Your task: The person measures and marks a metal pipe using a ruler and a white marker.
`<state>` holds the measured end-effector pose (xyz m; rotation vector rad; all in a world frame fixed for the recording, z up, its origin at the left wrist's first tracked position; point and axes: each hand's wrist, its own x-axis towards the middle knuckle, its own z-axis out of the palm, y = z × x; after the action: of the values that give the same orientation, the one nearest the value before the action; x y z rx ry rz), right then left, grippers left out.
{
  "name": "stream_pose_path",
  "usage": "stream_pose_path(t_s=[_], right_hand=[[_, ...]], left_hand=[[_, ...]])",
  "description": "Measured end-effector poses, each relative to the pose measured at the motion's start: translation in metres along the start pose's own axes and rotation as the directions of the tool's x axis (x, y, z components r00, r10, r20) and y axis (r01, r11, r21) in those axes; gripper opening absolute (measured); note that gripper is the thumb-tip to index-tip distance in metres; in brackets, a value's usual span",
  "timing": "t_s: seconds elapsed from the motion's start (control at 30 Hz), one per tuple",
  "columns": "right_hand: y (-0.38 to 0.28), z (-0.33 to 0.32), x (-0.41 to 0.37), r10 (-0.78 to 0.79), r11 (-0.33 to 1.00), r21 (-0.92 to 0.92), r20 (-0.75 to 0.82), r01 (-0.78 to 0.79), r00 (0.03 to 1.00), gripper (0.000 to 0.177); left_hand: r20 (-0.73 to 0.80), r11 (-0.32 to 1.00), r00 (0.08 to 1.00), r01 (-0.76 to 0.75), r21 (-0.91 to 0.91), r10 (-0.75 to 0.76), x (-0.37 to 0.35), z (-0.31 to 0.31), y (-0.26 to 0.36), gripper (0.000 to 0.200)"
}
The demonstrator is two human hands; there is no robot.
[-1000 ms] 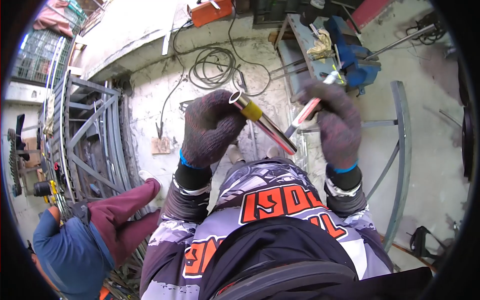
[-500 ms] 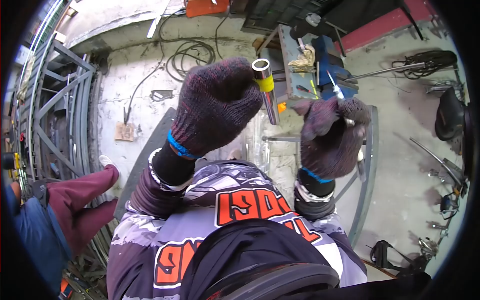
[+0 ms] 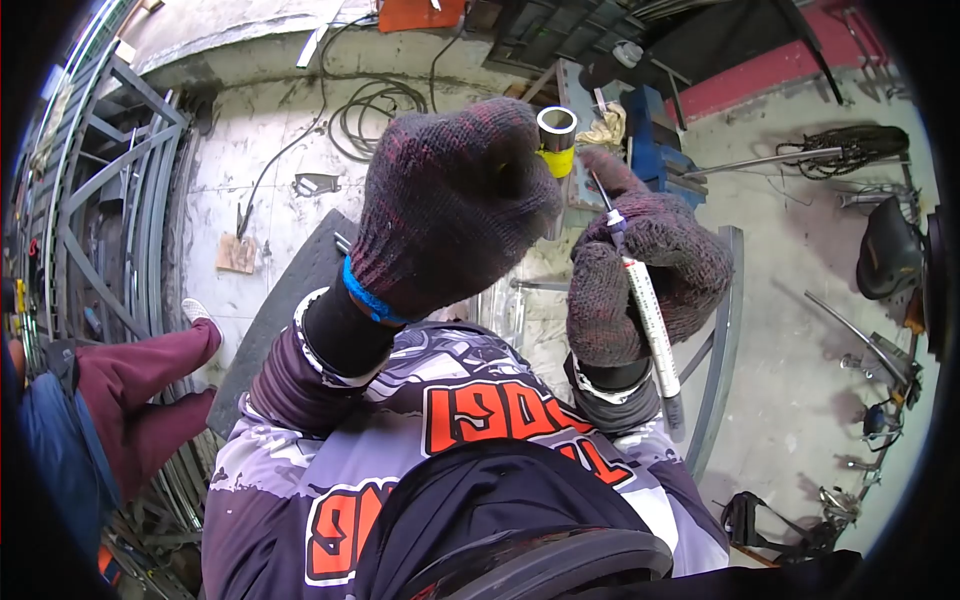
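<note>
My left hand (image 3: 450, 200), in a dark knitted glove with a blue cuff, is closed around a short shiny metal tube (image 3: 557, 123). Yellow tape (image 3: 556, 162) wraps the tube just under its open upper end, and the glove hides much of the lower part. Close by on the right, my gloved right hand (image 3: 660, 270) grips a slim white marker (image 3: 648, 300) with printing along its barrel. Its thin dark tip points up and left toward the taped part of the tube, while its dark rear end hangs below the hand.
Behind the hands stands a workbench with a blue vise (image 3: 655, 140) and a crumpled cloth (image 3: 603, 125). Coiled cable (image 3: 372, 120) lies on the floor. A person in maroon trousers (image 3: 140, 390) is at left beside steel racks (image 3: 120, 190). Tools line the right wall.
My left hand has moved slightly right with the tube, now more upright. My right hand has come left and turned, so the marker's barrel faces me and its tip is nearer the tube.
</note>
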<state>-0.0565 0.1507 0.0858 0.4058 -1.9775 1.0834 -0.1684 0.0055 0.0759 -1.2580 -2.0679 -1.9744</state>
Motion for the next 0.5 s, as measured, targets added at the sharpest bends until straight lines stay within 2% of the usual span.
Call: stream_pose_path(t_s=[0.17,0.27,0.33,0.4,0.5], right_hand=[[-0.004,0.003,0.002,-0.059,0.987,-0.147,0.089,0.072,0.994,0.02],[-0.012,0.005,0.002,-0.024,0.964,-0.263,0.081,0.044,0.996,0.017],[-0.016,0.007,0.004,-0.03,0.951,-0.307,0.057,0.046,0.998,0.018],[-0.019,0.006,0.007,-0.015,0.904,-0.421,0.133,0.07,0.991,0.02],[-0.02,0.004,0.008,0.01,0.894,-0.444,0.15,0.058,0.989,0.022]], left_hand=[[0.009,0.998,0.998,-0.057,0.029,0.057,0.001,0.001,0.002,0.011],[-0.023,0.992,0.996,-0.083,0.09,0.085,0.002,0.003,0.003,0.011],[-0.005,0.989,0.995,-0.101,0.108,0.102,0.003,0.002,0.003,0.01],[-0.004,0.988,0.995,-0.095,0.119,0.096,0.003,0.003,0.005,0.011],[-0.004,0.985,0.995,-0.095,0.142,0.097,0.005,0.002,0.007,0.011]])
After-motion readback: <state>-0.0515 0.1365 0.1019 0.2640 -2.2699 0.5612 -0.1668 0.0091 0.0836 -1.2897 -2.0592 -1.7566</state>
